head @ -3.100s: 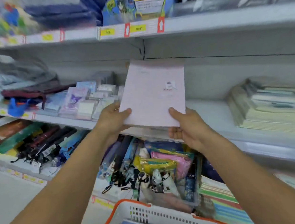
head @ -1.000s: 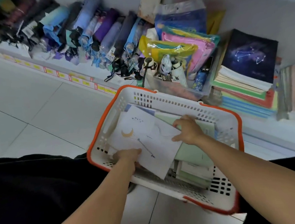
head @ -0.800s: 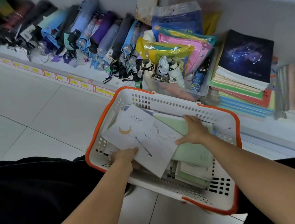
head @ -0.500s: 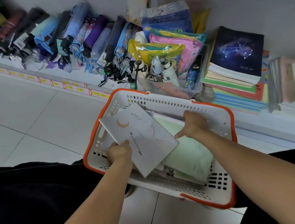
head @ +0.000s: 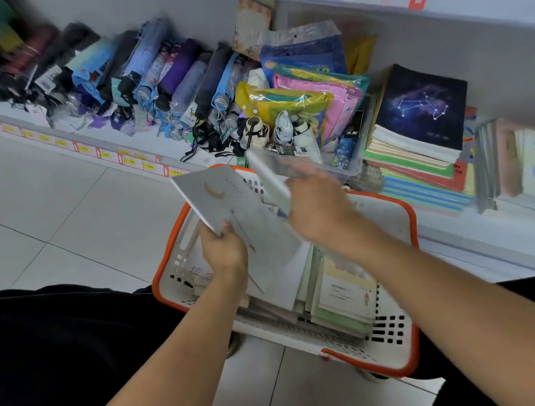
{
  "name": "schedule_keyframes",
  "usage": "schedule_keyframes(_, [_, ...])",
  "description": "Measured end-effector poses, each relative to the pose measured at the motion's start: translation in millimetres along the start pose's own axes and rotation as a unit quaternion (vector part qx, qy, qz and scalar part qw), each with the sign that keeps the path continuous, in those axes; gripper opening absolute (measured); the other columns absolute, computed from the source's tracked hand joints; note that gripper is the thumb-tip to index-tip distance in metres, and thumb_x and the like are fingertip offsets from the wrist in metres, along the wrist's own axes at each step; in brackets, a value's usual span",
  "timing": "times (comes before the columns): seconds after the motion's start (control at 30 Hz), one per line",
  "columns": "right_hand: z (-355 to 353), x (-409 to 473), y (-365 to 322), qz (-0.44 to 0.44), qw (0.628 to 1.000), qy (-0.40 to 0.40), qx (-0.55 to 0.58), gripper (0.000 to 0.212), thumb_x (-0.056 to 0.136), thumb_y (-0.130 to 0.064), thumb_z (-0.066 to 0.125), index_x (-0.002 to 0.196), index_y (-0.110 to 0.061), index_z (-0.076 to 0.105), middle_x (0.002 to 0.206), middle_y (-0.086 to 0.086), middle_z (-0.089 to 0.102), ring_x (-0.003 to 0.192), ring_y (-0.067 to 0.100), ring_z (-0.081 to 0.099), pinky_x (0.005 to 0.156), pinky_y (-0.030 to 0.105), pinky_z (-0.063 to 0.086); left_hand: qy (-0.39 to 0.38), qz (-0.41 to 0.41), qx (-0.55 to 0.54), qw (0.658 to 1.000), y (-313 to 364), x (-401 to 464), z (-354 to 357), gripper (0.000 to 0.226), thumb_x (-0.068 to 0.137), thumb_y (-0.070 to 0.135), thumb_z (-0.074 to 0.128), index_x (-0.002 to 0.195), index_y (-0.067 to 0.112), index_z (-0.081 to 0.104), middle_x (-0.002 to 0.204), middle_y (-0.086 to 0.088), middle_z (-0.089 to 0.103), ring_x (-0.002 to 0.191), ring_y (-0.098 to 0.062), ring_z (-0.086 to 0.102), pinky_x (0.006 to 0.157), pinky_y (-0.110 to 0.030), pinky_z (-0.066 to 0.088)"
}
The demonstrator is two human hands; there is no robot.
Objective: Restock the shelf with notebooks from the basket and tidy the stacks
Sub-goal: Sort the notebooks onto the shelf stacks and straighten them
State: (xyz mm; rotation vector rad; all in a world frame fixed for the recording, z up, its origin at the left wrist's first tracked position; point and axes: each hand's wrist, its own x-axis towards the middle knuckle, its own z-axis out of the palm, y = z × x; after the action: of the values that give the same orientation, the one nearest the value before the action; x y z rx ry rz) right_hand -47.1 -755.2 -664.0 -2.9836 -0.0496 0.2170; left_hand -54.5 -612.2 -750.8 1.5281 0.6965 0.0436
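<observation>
Notebooks were in both hands, lifted just above the basket (head: pixel 398 211). Left hand (head: pixel 224 254) pinched the white moon-cover notebook (head: pixel 228 206) at its near lower edge, thumb on the cover, fingers curled beneath; the cover tilted up and away, toward the shelf. Right hand (head: pixel 319 205) was motion-blurred; it appeared to grip a second notebook (head: pixel 269 180) seen edge-on, long axis running up and left from the hand, though the finger positions could not be made out clearly. More notebooks (head: pixel 344 296) lay stacked flat in the basket, below and between the forearms. Shelf stack topped by the dark constellation notebook (head: pixel 421 104) lay ahead and to the right, nearer the right hand than the left. Judgement: placement on that stack would favour the right hand first, the edge-on book needing to be turned flat before it is set down.
</observation>
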Motion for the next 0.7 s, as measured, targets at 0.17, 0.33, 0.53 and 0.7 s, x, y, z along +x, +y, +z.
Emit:
schedule_keyframes(0.17, [76.9, -44.3, -56.9, -0.099, 0.991, -0.064, 0.067, 0.052, 0.088, -0.010, 0.056, 0.136, -0.001, 0.040, 0.108, 0.017, 0.064, 0.092, 0.040, 0.065, 0.066, 0.038, 0.042, -0.098, -0.128, -0.103, 0.982, 7.1, 3.6, -5.6, 0.060, 0.078, 0.071, 0.059, 0.110, 0.022, 0.068, 0.103, -0.003, 0.075, 0.094, -0.023, 0.071, 0.086, -0.044, 0.057])
schedule_keyframes(0.33, [96.6, -22.7, -33.9, -0.068, 0.951, -0.146, 0.264, 0.063, 0.076, -0.043, 0.077, 0.129, -0.017, 0.053, 0.102, -0.001, 0.059, 0.097, 0.022, 0.060, 0.079, 0.030, 0.047, -0.046, -0.130, -0.049, 0.989, -4.5, 10.9, -24.6, 0.019, 0.080, 0.000, 0.072, 0.096, 0.010, 0.068, 0.100, -0.014, 0.073, 0.074, -0.023, 0.070, 0.059, -0.030, 0.057])
schedule_keyframes(0.53, [53.4, 22.4, 55.1, 0.117, 0.837, -0.082, 0.528, 0.115, 0.045, -0.027, 0.100, 0.143, -0.014, 0.041, 0.129, -0.002, 0.061, 0.119, 0.016, 0.059, 0.097, 0.037, 0.052, -0.264, -0.130, -0.138, 0.946, 37.8, 8.8, -27.2, 0.048, 0.069, -0.002, 0.070, 0.117, 0.000, 0.067, 0.114, -0.021, 0.069, 0.101, -0.040, 0.068, 0.086, -0.050, 0.056])
schedule_keyframes(0.7, [13.2, 22.2, 61.1, 0.049, 0.770, -0.003, 0.637, 0.041, 0.064, 0.007, 0.084, 0.101, -0.008, 0.072, 0.092, -0.002, 0.078, 0.086, 0.012, 0.074, 0.073, 0.026, 0.060, -0.298, 0.024, -0.118, 0.947, 96.7, 12.6, -15.7, 0.034, 0.056, -0.013, 0.067, 0.084, 0.005, 0.075, 0.090, -0.015, 0.074, 0.080, -0.032, 0.071, 0.072, -0.039, 0.059])
